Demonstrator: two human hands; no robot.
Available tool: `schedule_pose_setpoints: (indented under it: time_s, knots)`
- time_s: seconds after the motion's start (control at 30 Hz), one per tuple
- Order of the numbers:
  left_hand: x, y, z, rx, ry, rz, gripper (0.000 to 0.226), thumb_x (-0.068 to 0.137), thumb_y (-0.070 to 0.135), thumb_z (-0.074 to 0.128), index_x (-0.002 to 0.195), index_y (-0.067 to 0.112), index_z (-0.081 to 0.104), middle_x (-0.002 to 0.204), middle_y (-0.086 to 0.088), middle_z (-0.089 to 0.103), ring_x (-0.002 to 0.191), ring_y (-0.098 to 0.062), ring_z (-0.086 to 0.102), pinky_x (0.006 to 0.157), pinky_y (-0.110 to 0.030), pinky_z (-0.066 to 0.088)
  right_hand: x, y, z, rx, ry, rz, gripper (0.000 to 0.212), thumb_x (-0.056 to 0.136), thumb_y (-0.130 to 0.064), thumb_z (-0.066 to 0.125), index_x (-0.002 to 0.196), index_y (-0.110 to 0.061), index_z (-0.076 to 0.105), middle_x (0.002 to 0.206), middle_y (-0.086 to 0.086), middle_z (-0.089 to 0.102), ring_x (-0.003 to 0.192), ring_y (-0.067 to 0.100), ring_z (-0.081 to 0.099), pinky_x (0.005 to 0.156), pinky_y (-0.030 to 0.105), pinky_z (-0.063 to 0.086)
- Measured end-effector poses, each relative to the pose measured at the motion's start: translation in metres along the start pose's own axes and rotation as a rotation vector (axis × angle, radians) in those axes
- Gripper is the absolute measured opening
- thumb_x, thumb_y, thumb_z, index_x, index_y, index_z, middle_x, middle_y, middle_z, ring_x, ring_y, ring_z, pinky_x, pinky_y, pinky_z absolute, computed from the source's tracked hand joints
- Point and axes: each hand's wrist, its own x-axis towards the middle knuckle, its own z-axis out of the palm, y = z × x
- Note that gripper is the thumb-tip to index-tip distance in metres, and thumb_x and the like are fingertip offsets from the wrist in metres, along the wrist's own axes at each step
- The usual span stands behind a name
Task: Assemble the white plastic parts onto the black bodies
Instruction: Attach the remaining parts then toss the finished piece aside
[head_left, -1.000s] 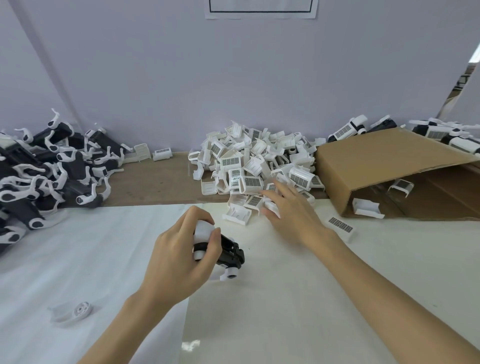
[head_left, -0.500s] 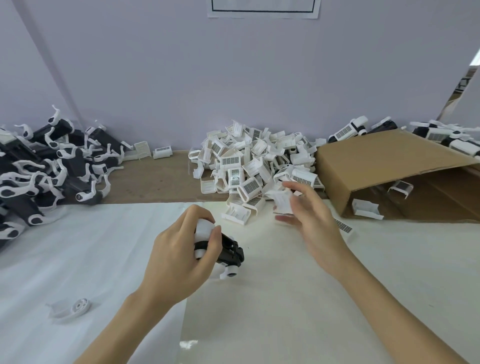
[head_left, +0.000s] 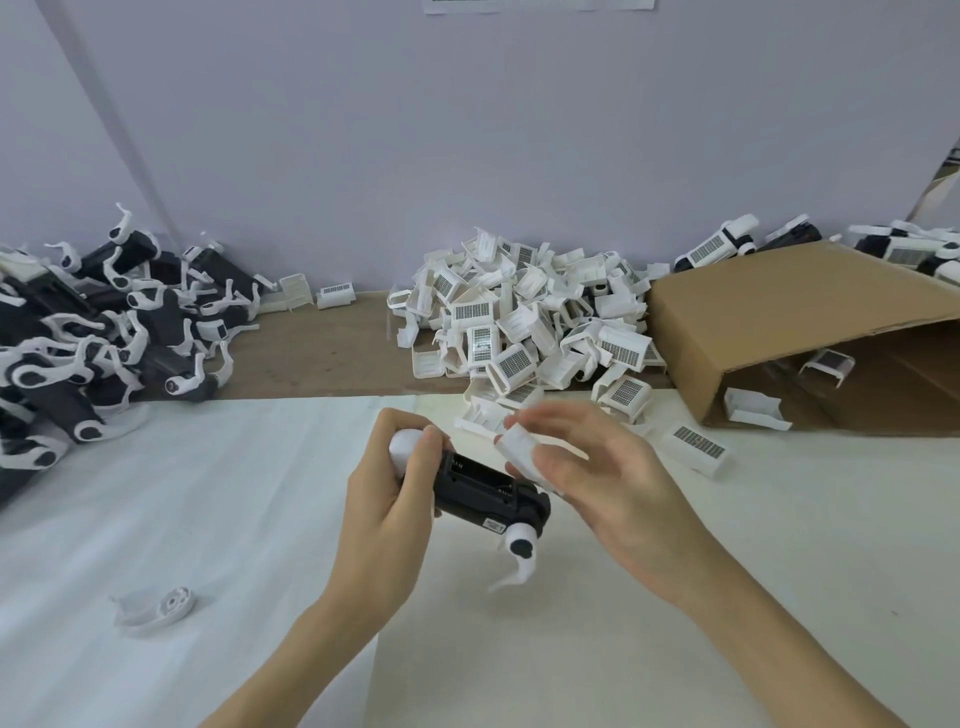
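Fingers of the left hand (head_left: 387, 499) curl around a black body (head_left: 488, 491), held above the white sheet (head_left: 182, 493). Right hand (head_left: 597, 483) pinches a white plastic part (head_left: 519, 454) just beside the body's open top; it should probably be squared over that recess before pressing. Motion blur hides the right fingertips and the part's clips. Beyond lies the pile of white parts (head_left: 524, 332).

Body pile (head_left: 93, 332): far left, against the wall. Loose part pile (head_left: 524, 332): centre rear. Cardboard box (head_left: 779, 322): on its side, right of that pile, a few parts inside. Single part (head_left: 698, 449): before the box. Small piece (head_left: 156, 608): near left. Held body (head_left: 488, 491): centre front, between both hands, apparently just below the held part (head_left: 522, 454).
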Motion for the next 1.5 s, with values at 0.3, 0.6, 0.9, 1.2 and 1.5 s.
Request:
schedule_pose_setpoints:
  time_s: [0.3,0.6,0.9,1.2,1.5]
  knots:
    - [-0.007,0.003,0.004,-0.050,-0.019,-0.015,0.044,0.097,0.055,0.048,0.100,0.012,0.056,0.077,-0.024,0.058,0.065,-0.042,0.049,0.056,-0.047,0.041,-0.014,0.010,0.023,-0.474,-0.074,-0.195,0.031,0.096,-0.017,0.075,0.125,-0.029,0.070,0.122,-0.013,0.073,0.122,0.013,0.066,0.102,0.023,0.049]
    - [-0.001,0.000,0.004,-0.052,-0.029,-0.184,0.043,0.110,0.052,0.048,0.102,0.010,0.056,0.088,-0.027,0.060,0.065,-0.023,0.058,0.059,-0.026,0.049,-0.017,0.019,0.040,-1.181,0.119,-0.520,0.060,0.079,-0.018,0.090,0.134,-0.019,0.067,0.125,-0.006,0.060,0.111,0.018,0.062,0.093,0.033,0.054]
    - [0.000,-0.007,-0.003,0.228,-0.321,0.164,0.035,0.097,0.040,0.071,0.128,0.043,0.056,0.123,0.007,0.058,0.121,-0.021,0.061,0.095,-0.032,0.055,-0.018,0.015,0.019,-1.056,0.227,-0.410,0.043,0.080,-0.019,0.091,0.118,-0.018,0.072,0.109,-0.011,0.070,0.099,0.019,0.065,0.083,0.036,0.056]
    - [0.000,-0.007,-0.005,0.188,-0.318,0.258,0.028,0.100,0.039,0.068,0.125,0.039,0.056,0.119,-0.001,0.059,0.113,-0.027,0.060,0.092,-0.030,0.050,-0.012,0.001,0.000,-0.619,-0.080,-0.113,0.047,0.092,-0.027,0.079,0.135,-0.033,0.062,0.133,-0.011,0.063,0.120,0.015,0.064,0.096,0.027,0.054]
    - [0.009,-0.013,-0.016,0.409,-0.344,0.492,0.074,0.100,0.043,0.069,0.159,0.036,0.026,0.164,0.010,0.036,0.152,-0.024,0.040,0.114,-0.042,0.044,-0.007,0.004,-0.013,-0.355,-0.063,0.016,0.030,0.098,-0.028,0.071,0.128,-0.025,0.070,0.110,0.009,0.070,0.099,0.025,0.067,0.088,0.041,0.056]
